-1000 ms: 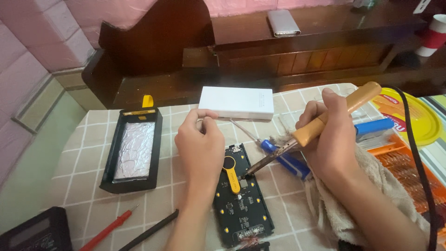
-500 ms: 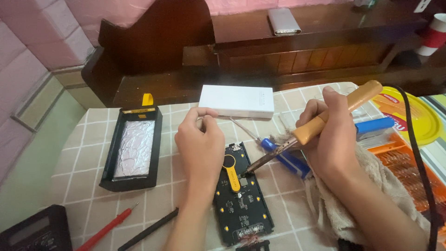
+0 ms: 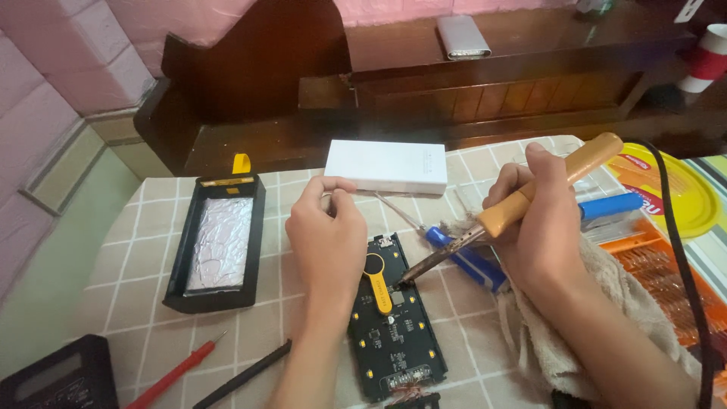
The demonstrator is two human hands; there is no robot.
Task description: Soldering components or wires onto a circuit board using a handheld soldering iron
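Hardly anything is shifting since the earlier frames: both hands are staying planted over the circuit board (image 3: 394, 322), which suggests steady, fine work at one spot. Left of the left hand (image 3: 327, 238), a black tray (image 3: 217, 242) with a silvery lining is lying on the checked desk (image 3: 136, 250). That hand is pinching its thumb and forefinger together on a thin wire (image 3: 397, 214) above the board. Between the hands, the dark board, bearing a yellow strip, is lying flat. The right hand (image 3: 541, 227) is clamping a wooden-handled soldering iron (image 3: 522, 201), its tip touching the board's upper right edge; a blue-handled tool (image 3: 466, 257) is lying just beneath it.
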